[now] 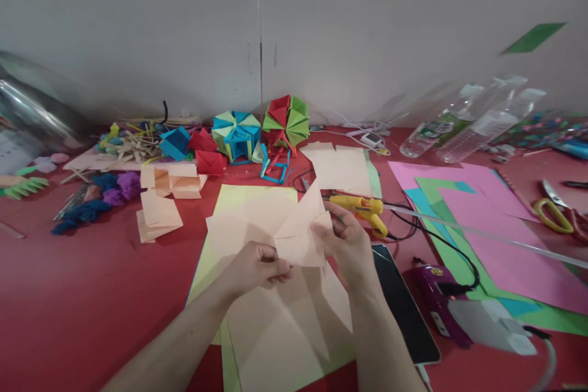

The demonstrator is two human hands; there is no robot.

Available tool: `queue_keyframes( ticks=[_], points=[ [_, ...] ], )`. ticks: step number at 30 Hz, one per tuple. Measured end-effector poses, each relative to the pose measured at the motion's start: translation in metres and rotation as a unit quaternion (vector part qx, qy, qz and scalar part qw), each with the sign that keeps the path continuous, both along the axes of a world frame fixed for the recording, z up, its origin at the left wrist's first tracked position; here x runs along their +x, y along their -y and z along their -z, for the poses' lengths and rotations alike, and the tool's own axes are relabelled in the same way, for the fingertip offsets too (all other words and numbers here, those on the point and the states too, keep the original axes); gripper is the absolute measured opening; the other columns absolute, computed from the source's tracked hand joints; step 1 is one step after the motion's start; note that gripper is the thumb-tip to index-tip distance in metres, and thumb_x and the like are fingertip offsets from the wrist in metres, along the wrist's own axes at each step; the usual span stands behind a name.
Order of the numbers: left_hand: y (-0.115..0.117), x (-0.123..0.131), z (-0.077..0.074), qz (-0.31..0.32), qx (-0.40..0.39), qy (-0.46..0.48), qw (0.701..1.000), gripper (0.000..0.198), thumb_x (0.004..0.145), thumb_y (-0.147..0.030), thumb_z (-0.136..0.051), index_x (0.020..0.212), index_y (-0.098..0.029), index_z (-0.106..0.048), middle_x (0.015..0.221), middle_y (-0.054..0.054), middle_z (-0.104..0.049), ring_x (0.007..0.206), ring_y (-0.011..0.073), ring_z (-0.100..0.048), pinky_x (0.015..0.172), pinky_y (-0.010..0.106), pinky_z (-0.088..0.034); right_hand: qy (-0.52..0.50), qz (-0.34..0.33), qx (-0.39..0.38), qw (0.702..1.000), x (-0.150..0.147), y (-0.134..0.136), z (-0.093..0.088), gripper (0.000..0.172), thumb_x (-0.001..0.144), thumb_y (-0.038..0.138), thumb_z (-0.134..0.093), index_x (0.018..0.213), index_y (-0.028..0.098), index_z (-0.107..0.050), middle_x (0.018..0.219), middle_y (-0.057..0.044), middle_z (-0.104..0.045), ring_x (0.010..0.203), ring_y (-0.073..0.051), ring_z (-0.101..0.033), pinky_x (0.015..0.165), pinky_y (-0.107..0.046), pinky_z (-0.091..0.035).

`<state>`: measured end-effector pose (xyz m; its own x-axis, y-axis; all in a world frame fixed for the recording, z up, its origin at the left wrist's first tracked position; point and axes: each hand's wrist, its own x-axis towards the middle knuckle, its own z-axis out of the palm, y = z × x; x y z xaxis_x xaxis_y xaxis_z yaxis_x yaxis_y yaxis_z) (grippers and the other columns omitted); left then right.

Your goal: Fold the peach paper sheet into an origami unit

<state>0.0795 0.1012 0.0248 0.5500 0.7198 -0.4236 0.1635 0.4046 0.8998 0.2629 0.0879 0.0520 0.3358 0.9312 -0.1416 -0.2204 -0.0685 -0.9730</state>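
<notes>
Between my two hands is a folded sheet of pale peach paper point(301, 236), lifted over other sheets. My left hand point(260, 266) pinches its lower left corner between thumb and fingers. At its right edge, my right hand point(344, 239) grips it with the thumb in front and fingers behind. Beneath lie larger peach sheets point(275, 331) on pale yellow-green paper point(225, 196). Folded peach pieces point(160, 214) rest on the red table to the left.
A yellow glue gun point(358, 203) and a black-screened phone point(404, 306) lie beside my right hand. Colored paper point(487, 226), a purple power strip point(441, 306) and scissors point(555, 214) are on the right. Paper models point(236, 135) and plastic bottles point(487, 128) stand along the wall.
</notes>
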Motion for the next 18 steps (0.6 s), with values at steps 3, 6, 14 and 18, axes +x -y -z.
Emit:
queue_keyframes(
  ticks=[3,6,14,18],
  points=[
    [-0.001,0.001,0.000,-0.012,-0.008,0.016,1.000,0.027,0.069,-0.039,-0.069,0.075,-0.013,-0.072,0.074,0.010,-0.072,0.059,0.0133,-0.061,0.054,0.021,-0.044,-0.007,0.002,0.008,1.000,-0.005,0.000,0.004,0.058,0.061,0.026,-0.075,0.112,0.017,-0.049,0.071,0.000,-0.069,0.061,-0.015,-0.062,0.057,-0.026,-0.049],
    [-0.002,0.002,0.002,-0.032,-0.019,0.031,0.999,0.027,0.070,-0.038,-0.068,0.069,-0.011,-0.071,0.066,0.010,-0.071,0.054,0.0137,-0.061,0.054,0.022,-0.046,-0.008,-0.001,0.014,1.000,-0.010,0.001,0.008,0.058,0.061,0.026,-0.075,0.112,0.018,-0.049,0.071,0.000,-0.069,0.059,-0.016,-0.062,0.056,-0.027,-0.049],
    [-0.003,-0.001,-0.013,-0.049,-0.049,0.119,0.990,0.029,0.056,-0.026,-0.080,0.080,-0.012,-0.071,0.065,0.005,-0.069,0.055,0.0142,-0.061,0.048,0.019,-0.043,0.033,-0.062,0.012,0.997,-0.015,0.002,0.006,0.056,0.066,0.030,-0.071,0.114,0.017,-0.046,0.066,0.002,-0.064,0.057,-0.015,-0.061,0.055,-0.028,-0.049],
    [-0.002,0.003,-0.017,-0.108,-0.055,0.133,0.984,0.024,0.060,-0.025,-0.078,0.079,-0.011,-0.070,0.063,0.005,-0.069,0.052,0.0155,-0.060,0.046,0.021,-0.043,0.095,-0.103,0.028,0.990,-0.026,0.004,0.010,0.049,0.068,0.027,-0.070,0.112,0.017,-0.052,0.062,0.004,-0.060,0.054,-0.013,-0.057,0.052,-0.025,-0.046]
  ],
)
